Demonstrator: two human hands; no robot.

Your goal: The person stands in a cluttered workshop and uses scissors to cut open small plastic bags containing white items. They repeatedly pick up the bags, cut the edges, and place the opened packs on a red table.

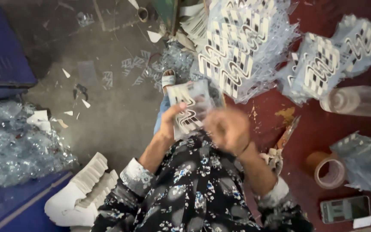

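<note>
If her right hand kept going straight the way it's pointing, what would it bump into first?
Most likely the small patterned card held by the left hand. The right hand is blurred and seems aimed at its edge, so depth is uncertain.

On the bench [323, 129], heaps of packets [241, 47] lie at the far side, a bottle [359, 101] to their right. Nearer lie a tape roll [327, 169] and a phone [345, 209] (nearest the edge). Left, on the floor [108, 107], lies a wrapper pile [22, 146].

One head cam, looking steeply down, close on hands [202, 122]; floor [108, 107] left, red table [323, 129] right.
</note>
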